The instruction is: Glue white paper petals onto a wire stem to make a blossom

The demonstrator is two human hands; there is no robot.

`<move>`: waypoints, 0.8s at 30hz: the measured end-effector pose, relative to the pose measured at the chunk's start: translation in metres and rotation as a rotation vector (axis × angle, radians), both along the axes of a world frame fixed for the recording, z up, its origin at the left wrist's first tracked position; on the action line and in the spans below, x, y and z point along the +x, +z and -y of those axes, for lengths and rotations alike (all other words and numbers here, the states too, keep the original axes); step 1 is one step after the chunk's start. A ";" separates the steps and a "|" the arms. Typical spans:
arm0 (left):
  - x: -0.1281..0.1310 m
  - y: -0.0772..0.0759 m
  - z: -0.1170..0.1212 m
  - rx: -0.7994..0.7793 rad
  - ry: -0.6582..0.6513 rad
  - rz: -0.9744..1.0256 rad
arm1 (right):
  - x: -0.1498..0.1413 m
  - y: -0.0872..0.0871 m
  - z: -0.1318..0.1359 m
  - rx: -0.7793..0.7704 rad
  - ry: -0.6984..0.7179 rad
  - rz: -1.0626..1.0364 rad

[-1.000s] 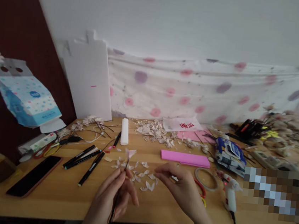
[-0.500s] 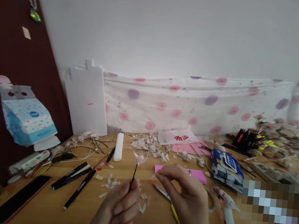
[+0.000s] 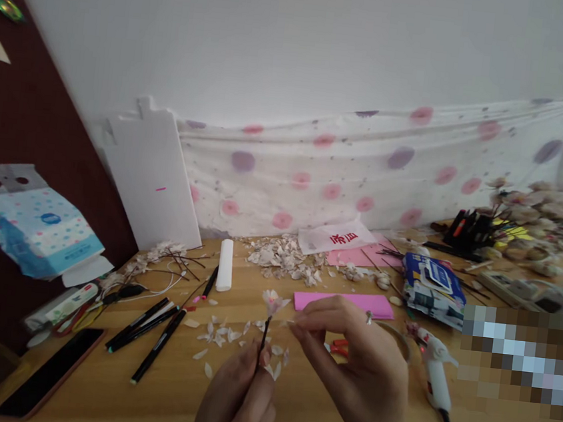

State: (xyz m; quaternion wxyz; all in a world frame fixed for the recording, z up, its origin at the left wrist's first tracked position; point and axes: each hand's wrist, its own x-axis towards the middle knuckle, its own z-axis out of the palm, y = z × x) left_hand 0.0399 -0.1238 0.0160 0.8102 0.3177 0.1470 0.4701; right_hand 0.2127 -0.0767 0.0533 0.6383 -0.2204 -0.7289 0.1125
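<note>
Standing out on the wooden table (image 3: 164, 412), the pink paper (image 3: 377, 306) lies flat beyond the hands. Nearer to the person than this paper, and covering part of its lower edge, is the right hand (image 3: 360, 367); its thumb and forefinger are pinched together. The left hand (image 3: 239, 398), on the near side and to the left of the paper, has its fingers clamped on a dark stem (image 3: 263, 343). This stem carries a small flower (image 3: 273, 302), held above the table just beside the paper's left end; the long axis is nearly upright, leaning slightly to the right, and the flower points up. The step in hand seems to be fitting small pieces to it, so the next move probably calls for a steady stem and light touch. Loose petals (image 3: 221, 332) lie left of the paper; smallest is a pale sliver (image 3: 290, 323) in the right hand's pinch, perhaps a petal.
</note>
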 end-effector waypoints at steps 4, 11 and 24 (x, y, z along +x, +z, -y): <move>0.001 0.006 0.003 -0.028 0.001 -0.019 | -0.005 -0.001 0.000 0.002 -0.035 -0.004; 0.004 -0.002 0.002 -0.027 0.017 -0.021 | -0.010 -0.008 -0.004 0.030 -0.121 0.037; 0.001 -0.005 0.002 -0.091 0.037 -0.037 | -0.008 -0.013 -0.006 0.156 -0.208 0.169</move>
